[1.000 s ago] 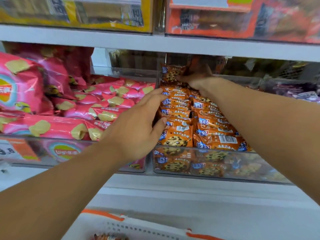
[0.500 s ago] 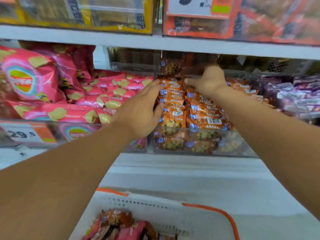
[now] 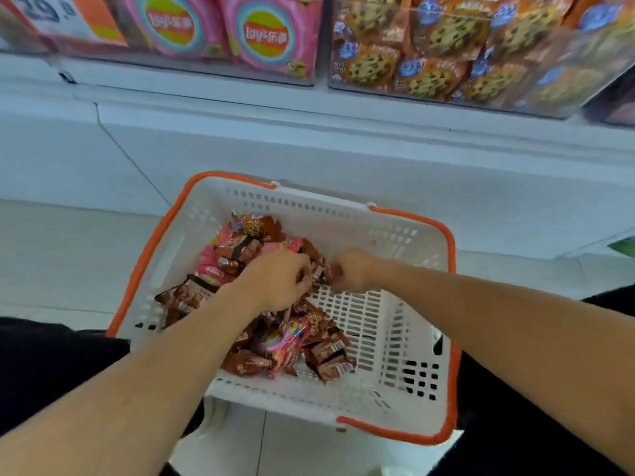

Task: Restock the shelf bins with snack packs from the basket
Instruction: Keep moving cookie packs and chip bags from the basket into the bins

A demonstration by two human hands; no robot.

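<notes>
Both hands' fingers (image 3: 302,269) curl among snack packs (image 3: 240,255) in basket (image 3: 395,235).

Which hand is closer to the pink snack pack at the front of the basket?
Left. The left hand is in the pile just behind the pink snack pack; the right hand is farther back and to the right.
</notes>
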